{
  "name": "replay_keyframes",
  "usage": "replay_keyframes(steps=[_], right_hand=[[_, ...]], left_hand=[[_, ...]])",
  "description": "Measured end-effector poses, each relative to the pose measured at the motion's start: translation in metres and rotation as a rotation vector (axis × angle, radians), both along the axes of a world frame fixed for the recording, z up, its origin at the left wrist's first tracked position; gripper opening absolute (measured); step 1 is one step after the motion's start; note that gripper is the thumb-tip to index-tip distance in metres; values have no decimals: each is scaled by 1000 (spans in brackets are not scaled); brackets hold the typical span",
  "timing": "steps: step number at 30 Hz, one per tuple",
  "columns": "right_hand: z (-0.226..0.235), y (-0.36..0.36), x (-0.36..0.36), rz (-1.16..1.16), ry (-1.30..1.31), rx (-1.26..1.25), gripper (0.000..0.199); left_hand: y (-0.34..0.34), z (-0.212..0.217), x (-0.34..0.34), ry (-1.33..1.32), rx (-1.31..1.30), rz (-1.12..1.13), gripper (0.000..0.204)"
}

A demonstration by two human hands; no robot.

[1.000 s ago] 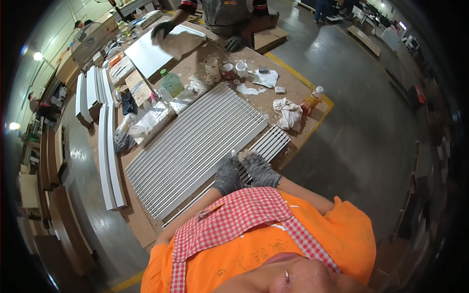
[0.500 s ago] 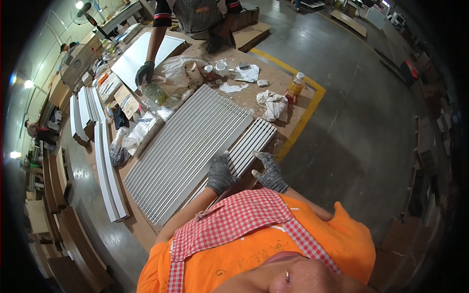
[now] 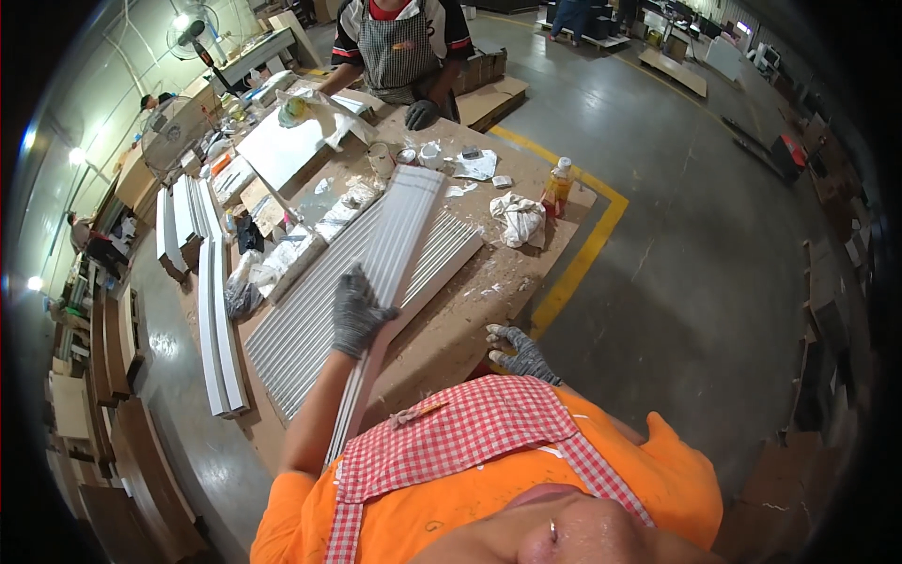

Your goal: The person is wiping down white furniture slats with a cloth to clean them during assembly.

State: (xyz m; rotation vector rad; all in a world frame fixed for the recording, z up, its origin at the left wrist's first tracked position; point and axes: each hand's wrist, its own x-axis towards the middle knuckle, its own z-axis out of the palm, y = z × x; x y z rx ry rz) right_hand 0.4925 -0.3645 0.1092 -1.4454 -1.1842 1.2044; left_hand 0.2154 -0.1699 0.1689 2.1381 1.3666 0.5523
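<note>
My left hand [image 3: 362, 312], in a grey glove, grips a narrow white ribbed panel [image 3: 402, 230] by its edge. The strip is raised at a slant across a wider ribbed panel [image 3: 305, 324], which lies flat on the workbench. Its lower end reaches back past my left forearm to my apron. My right hand [image 3: 521, 354], gloved too, hangs by the bench's near edge, apart from the strip. Its fingers are spread and nothing shows in them.
Across the workbench [image 3: 456, 315] stands a co-worker with a gloved hand [image 3: 422, 115] on it. A crumpled white rag [image 3: 517, 220], a bottle of amber liquid [image 3: 557, 188] and several cans stand at the right. Long white boards [image 3: 214, 320] lie along the left side.
My left hand has lifted the narrow ribbed panel off the bench and swung it left over the wider one. My right hand has come off it. The co-worker's plastic bag has moved farther back.
</note>
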Motion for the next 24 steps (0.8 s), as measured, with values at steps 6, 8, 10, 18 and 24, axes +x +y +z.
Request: replay_keyframes(steps=[6,8,10,18,24], right_hand=[[12,1,-8,149,-104,-86,54],[1,4,-6,197,-83,-45,53],[-8,5,-6,260,-17,-47,51],[-16,33,-12,452,33,-203,44],[-19,74,-38,832,21,-416,45]], left_hand=[[0,53,-80,8,583,334,111],[-7,78,-101,-242,467,390,107],[-12,72,-148,-74,712,589,104],[-89,128,-227,45,937,1009,79],[-170,138,-270,-235,1055,1293,83]])
